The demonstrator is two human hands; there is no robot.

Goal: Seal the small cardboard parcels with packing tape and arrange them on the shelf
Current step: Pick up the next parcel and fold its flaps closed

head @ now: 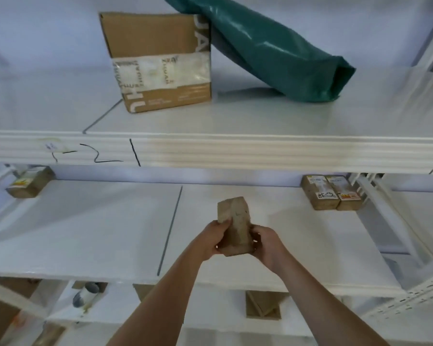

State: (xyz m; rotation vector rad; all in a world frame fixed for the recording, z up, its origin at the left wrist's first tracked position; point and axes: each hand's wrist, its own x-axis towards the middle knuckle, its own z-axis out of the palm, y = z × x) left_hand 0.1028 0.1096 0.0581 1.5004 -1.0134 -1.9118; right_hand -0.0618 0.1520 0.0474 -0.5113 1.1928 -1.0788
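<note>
Cardboard, stiff and probably light: my left hand (211, 239) grips the small parcel (235, 227) low on its side above the middle shelf (85, 233), right hand (266, 245) curled around the opposite side.

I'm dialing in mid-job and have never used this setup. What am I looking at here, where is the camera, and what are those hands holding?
There is no machine: a person works with bare hands, and the single picture comes from a wide-angle camera on their head, looking forward and down. The left hand and right hand both grip one small cardboard parcel above the middle shelf. On that shelf, two small parcels sit side by side at far right, and another parcel at far left. The upper shelf carries a large taped carton with a green bag leaning against it.
</note>
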